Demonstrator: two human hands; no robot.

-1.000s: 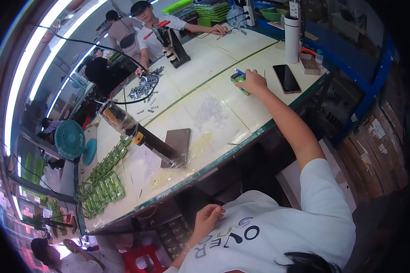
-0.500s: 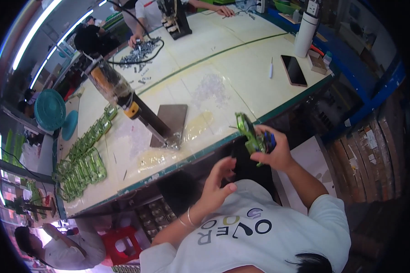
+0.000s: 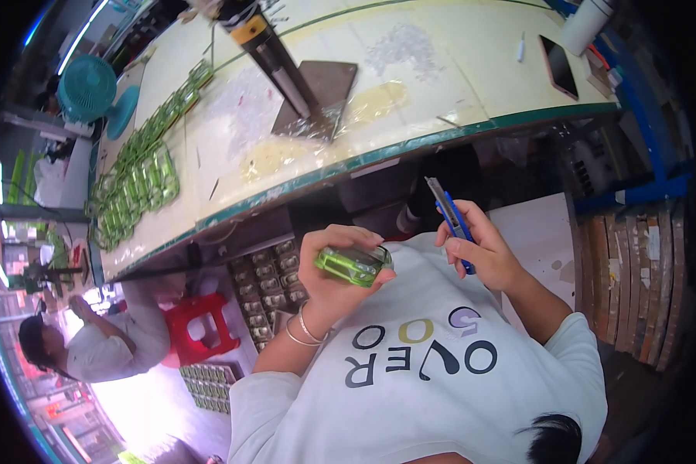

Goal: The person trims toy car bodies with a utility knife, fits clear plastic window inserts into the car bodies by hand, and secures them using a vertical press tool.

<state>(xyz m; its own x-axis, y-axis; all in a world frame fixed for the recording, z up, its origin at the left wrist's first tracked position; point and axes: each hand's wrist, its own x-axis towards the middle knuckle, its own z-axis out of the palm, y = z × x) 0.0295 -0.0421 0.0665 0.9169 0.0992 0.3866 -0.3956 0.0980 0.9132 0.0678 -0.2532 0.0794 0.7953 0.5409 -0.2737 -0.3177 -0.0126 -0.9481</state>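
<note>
Both hands have come in from where they were half a second back: the green piece that was up by the right hand now sits in the left, and the two hands have drawn in close above the chest.

The left hand (image 3: 340, 267) is wrapped round a small glossy lime-green plastic shell with a clear window (image 3: 354, 265), fingers curled over the top and thumb beneath, a firm, narrow clasp. The right hand (image 3: 483, 255) is closed on a slim blue-handled utility knife with a grey metal blade housing (image 3: 450, 216), tip pointing up and away from the body, well apart from the shell.

To do this well, I'd say keep the shell pinned steady, bring the blade tip in shallow, and cut away from the left fingers.

Count it up: one green shell in hand, one knife. On the cream worktable with the green edge (image 3: 410, 147) sits one dark flat metal plate (image 3: 321, 91), one dark smartphone (image 3: 561, 66), and rows of matching green shells (image 3: 135, 185); there are too many and they are too small to count properly, dozens perhaps.
</note>
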